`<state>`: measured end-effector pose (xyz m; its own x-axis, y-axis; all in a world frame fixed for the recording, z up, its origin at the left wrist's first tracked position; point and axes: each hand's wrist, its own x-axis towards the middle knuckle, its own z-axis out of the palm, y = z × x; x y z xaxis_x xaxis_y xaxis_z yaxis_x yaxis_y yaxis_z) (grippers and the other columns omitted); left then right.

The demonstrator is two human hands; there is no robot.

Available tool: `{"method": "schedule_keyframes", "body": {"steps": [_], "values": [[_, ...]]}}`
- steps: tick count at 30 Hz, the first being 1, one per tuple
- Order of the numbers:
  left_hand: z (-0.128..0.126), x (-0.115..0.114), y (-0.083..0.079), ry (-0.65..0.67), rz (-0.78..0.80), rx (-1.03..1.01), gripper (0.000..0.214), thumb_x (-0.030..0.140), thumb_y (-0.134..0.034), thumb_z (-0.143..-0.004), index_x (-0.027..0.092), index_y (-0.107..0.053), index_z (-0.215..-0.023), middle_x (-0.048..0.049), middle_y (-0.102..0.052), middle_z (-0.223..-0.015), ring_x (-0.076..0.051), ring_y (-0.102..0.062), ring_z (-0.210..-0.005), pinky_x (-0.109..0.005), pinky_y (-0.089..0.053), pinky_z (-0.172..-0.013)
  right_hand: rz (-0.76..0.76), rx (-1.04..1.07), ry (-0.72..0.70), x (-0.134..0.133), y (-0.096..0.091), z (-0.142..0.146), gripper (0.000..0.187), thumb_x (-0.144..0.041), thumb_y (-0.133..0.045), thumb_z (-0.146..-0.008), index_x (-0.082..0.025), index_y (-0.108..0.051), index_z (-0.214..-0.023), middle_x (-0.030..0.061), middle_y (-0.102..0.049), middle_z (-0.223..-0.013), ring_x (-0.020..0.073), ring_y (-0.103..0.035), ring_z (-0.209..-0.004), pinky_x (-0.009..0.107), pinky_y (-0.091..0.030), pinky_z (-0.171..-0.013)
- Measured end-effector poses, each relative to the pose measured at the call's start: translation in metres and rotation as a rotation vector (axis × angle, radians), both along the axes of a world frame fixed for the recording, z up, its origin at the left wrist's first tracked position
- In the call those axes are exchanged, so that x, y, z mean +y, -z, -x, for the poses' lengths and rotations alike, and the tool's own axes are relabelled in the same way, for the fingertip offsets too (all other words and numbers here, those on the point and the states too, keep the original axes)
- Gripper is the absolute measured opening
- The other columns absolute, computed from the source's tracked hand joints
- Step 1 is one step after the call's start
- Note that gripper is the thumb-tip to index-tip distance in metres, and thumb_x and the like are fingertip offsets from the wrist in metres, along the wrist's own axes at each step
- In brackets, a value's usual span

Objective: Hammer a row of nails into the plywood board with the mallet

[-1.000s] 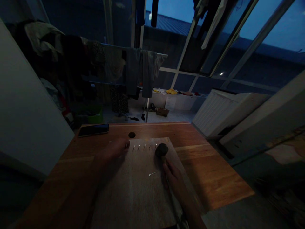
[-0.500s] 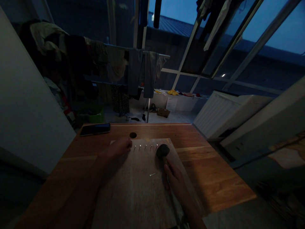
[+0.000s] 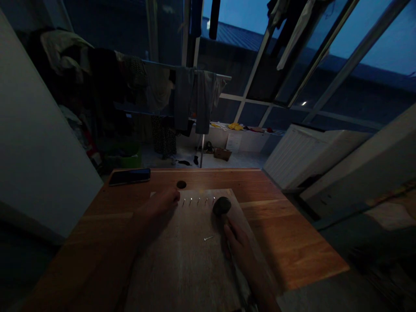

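Observation:
A pale wooden board (image 3: 185, 264) lies on a brown wooden table (image 3: 292, 242). Several nails (image 3: 198, 201) stand upright in a row near the board's far edge. My left hand (image 3: 162, 203) rests on the board at the left end of that row, fingers pinched together at a nail. My right hand (image 3: 238, 247) is wrapped round the handle of a mallet with a dark round head (image 3: 221, 206), which sits just right of the row. One loose nail (image 3: 208, 238) lies flat on the board between my hands.
A dark phone (image 3: 129, 177) lies at the table's far left corner, and a round hole (image 3: 181, 184) shows behind the board. Beyond the table stand a clothes rack (image 3: 182, 95) hung with laundry, a white radiator (image 3: 302, 151) and large windows. The room is dim.
None between my hands and the nails; only the view has shifted slightly.

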<state>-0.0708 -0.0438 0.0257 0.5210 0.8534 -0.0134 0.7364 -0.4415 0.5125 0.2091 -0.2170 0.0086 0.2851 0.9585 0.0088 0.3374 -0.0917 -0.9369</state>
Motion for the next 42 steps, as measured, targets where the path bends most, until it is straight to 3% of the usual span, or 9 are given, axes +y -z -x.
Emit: {"method": "schedule_keyframes", "body": {"steps": [5,9,15,19,22,26,33,38,42], "values": [[-0.003,0.000,0.006,0.035,0.006,0.019,0.014,0.019,-0.055,-0.082,0.021,-0.069,-0.080,-0.0050,-0.069,-0.090,-0.019,-0.060,-0.081,-0.028,-0.041,-0.073,0.019,0.001,0.016,0.001,0.002,-0.001,0.068,-0.066,-0.059,-0.086,-0.016,-0.072,-0.131,0.0154,-0.070,-0.136,0.0370,-0.062,-0.128,0.053,-0.043,-0.112],[-0.002,-0.001,0.002,0.011,0.048,-0.042,0.017,0.021,-0.060,-0.078,0.022,-0.070,-0.092,-0.0023,-0.069,-0.085,-0.019,-0.061,-0.076,-0.026,-0.041,-0.067,0.014,0.010,-0.003,0.001,0.001,-0.001,0.067,-0.065,-0.058,-0.086,-0.016,-0.072,-0.130,0.0144,-0.069,-0.137,0.0357,-0.062,-0.128,0.050,-0.046,-0.110],[0.001,-0.002,-0.004,-0.021,0.118,-0.094,0.013,0.025,-0.060,-0.078,0.018,-0.071,-0.081,-0.0023,-0.069,-0.081,-0.018,-0.062,-0.075,-0.026,-0.044,-0.070,0.010,0.061,-0.021,0.005,-0.011,0.019,0.061,-0.062,-0.060,-0.088,-0.019,-0.073,-0.130,0.0126,-0.072,-0.131,0.0328,-0.063,-0.124,0.045,-0.050,-0.105],[0.003,-0.002,-0.002,-0.043,0.155,-0.143,0.018,0.029,-0.063,-0.077,0.016,-0.073,-0.083,-0.0034,-0.070,-0.083,-0.019,-0.063,-0.077,-0.027,-0.046,-0.069,-0.012,0.095,-0.151,0.019,-0.023,0.046,0.055,-0.058,-0.058,-0.091,-0.020,-0.073,-0.128,0.0082,-0.077,-0.094,0.0252,-0.071,-0.086,0.035,-0.057,-0.077],[0.004,-0.001,-0.001,-0.049,0.191,-0.190,0.020,0.031,-0.064,-0.076,0.015,-0.073,-0.084,-0.0043,-0.072,-0.084,-0.020,-0.064,-0.078,-0.028,-0.047,-0.069,-0.048,0.106,-0.257,0.033,-0.028,0.067,0.049,-0.050,-0.055,-0.095,-0.020,-0.070,-0.131,0.0014,-0.068,-0.073,0.0177,-0.063,-0.064,0.027,-0.051,-0.060],[0.004,-0.002,-0.001,-0.020,0.244,-0.265,0.022,0.028,-0.063,-0.077,0.014,-0.075,-0.087,-0.0059,-0.074,-0.085,-0.022,-0.067,-0.079,-0.030,-0.049,-0.072,-0.035,0.131,-0.345,0.045,-0.031,0.090,0.050,-0.049,-0.048,-0.099,-0.019,-0.064,-0.136,-0.0032,-0.060,-0.062,0.0132,-0.052,-0.045,0.024,-0.042,-0.046],[0.002,-0.006,-0.006,-0.007,0.299,-0.374,0.019,0.023,-0.065,-0.075,0.014,-0.078,-0.086,-0.0084,-0.077,-0.088,-0.027,-0.069,-0.086,-0.034,-0.052,-0.077,-0.105,0.041,-0.327,0.050,-0.020,0.104,0.044,-0.042,-0.049,-0.097,-0.017,-0.070,-0.127,0.0069,-0.076,-0.095,0.0231,-0.071,-0.086,0.032,-0.055,-0.078],[0.002,-0.003,-0.001,-0.002,0.313,-0.368,0.018,0.027,-0.067,-0.075,0.013,-0.076,-0.084,-0.0082,-0.075,-0.085,-0.026,-0.067,-0.084,-0.033,-0.050,-0.075,-0.096,0.065,-0.332,0.049,-0.018,0.106,0.046,-0.044,-0.050,-0.097,-0.019,-0.069,-0.130,0.0076,-0.078,-0.102,0.0243,-0.072,-0.090,0.034,-0.056,-0.080],[0.005,0.003,0.005,-0.008,0.280,-0.303,0.027,0.030,-0.071,-0.071,0.015,-0.070,-0.093,-0.0049,-0.069,-0.085,-0.021,-0.063,-0.081,-0.031,-0.048,-0.071,-0.091,0.111,-0.284,0.040,-0.020,0.088,0.049,-0.048,-0.052,-0.097,-0.019,-0.069,-0.132,0.0077,-0.078,-0.101,0.0242,-0.072,-0.091,0.033,-0.056,-0.080]]}}
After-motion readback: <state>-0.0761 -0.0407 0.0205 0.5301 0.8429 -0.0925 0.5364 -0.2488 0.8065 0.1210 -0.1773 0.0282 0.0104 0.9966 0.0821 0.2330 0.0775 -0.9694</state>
